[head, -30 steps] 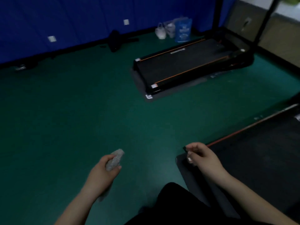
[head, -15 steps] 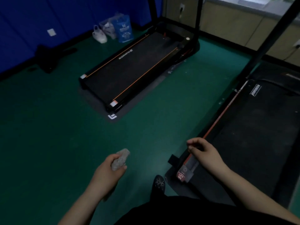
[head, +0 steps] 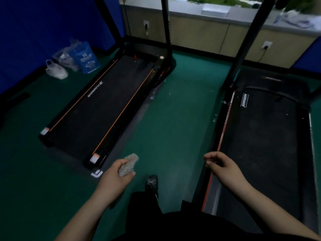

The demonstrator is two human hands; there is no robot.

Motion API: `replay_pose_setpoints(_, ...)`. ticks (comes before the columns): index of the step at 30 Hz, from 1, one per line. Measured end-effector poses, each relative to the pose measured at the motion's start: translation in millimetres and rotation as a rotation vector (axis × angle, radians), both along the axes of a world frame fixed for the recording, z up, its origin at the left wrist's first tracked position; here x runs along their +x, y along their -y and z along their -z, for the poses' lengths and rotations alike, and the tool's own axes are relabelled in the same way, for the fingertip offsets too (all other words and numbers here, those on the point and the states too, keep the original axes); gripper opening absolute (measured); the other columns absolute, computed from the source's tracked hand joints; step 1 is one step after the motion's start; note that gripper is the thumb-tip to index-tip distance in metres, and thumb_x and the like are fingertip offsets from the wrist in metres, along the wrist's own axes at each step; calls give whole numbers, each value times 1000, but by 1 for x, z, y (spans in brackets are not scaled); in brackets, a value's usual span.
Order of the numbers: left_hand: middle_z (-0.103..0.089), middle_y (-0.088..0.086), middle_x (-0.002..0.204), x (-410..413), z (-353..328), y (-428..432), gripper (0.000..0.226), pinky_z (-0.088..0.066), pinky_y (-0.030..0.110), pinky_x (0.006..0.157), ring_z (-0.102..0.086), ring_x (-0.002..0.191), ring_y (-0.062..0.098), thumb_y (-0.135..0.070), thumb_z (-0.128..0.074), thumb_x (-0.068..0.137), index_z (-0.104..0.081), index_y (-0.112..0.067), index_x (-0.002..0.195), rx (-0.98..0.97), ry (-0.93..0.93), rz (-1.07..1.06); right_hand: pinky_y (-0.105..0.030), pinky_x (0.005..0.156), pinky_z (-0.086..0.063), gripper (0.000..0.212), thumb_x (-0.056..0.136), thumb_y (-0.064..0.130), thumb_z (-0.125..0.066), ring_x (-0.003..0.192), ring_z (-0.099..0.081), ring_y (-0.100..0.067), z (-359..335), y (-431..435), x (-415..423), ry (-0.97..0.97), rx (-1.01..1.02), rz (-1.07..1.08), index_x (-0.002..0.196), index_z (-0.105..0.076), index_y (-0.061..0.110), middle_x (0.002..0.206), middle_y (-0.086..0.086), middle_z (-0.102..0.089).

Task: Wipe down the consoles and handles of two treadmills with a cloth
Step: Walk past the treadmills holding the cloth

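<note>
— What is seen nearest?
— A dark-clad leg and a black shoe [head: 152, 184] are seen at the bottom, set on the green floor [head: 173, 110] between the two machines

— And how are the hands held?
— The cloth [head: 128, 165], a small grey speckled wad, is gripped in the left hand [head: 114, 181], with fingers and thumb curled round it. It is held in the air above the floor, just beside the rear corner of the left treadmill [head: 104, 105]. The right hand [head: 224, 168] is held over the left edge of the right treadmill [head: 260, 136]. Its fingers are loosely curled and nothing is seen held in them

— What is made out of the machines?
— The left treadmill's black belt is flanked by orange stripes, and its rear corners are marked in white. A red stripe is seen down the right treadmill's side rail, and JOHNSON is printed near the front. Black uprights [head: 165, 23] are cut off by the top edge

— And farther back?
— A blue bag [head: 85, 58] and a white bag [head: 56, 68] are set on the floor by the blue wall [head: 43, 32]. Beige cabinets [head: 199, 32] are seen behind, fitted with a socket [head: 146, 24]
</note>
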State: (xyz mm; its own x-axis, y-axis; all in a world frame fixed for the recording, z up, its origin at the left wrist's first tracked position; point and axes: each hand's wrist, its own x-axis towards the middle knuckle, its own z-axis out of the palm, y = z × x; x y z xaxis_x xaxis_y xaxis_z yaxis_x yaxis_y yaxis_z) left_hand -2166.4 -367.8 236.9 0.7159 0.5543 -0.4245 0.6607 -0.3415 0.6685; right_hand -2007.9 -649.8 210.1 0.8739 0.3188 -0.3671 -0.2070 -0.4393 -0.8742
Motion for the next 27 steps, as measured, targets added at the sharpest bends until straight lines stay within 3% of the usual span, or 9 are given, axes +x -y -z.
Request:
replay_pose_setpoints(6,-61,-1,106,140,-3,-83,34,-41,23,68,-57,84,10,-21,-72,82,-54,-28,110,-15,17,164,-31,83,-49,19,88,6,-62,91,-63,-16,-8,-60,94,26,-15,182,93,-66,24,92,3,-67)
replay_pose_setpoints(13,-61,-4,106,289,-12,-134,36,-39,21,70,-58,88,10,-21,-71,82,-56,-26,114,-29,36,369,-37,90,-50,21,88,6,-60,97,-64,-15,-24,-104,187,52,-33,354,95,-66,24,97,4,-68)
replay_pose_setpoints(17,-60,-6,108,375,-7,-148,36,-39,22,72,-58,90,11,-22,-71,82,-56,-26,115,-26,38,424,-39,91,-51,21,88,5,-61,96,-65,-17,-15,-116,245,20,-37,420,94,-66,24,96,3,-68)
replay_pose_setpoints(21,-59,-8,106,460,4,-159,36,-37,8,61,-55,82,0,-22,-70,83,-54,-27,115,-42,35,462,-37,88,-51,21,88,5,-61,96,-66,-18,-6,-124,320,-5,-36,437,95,-66,24,96,1,-69)
replay_pose_setpoints(27,-60,-5,106,597,-1,-172,34,-38,10,64,-54,83,-2,-18,-70,83,-52,-30,109,-82,42,437,-38,92,-51,21,86,3,-61,93,-65,-16,-18,-135,469,34,-46,426,94,-67,22,95,-1,-70)
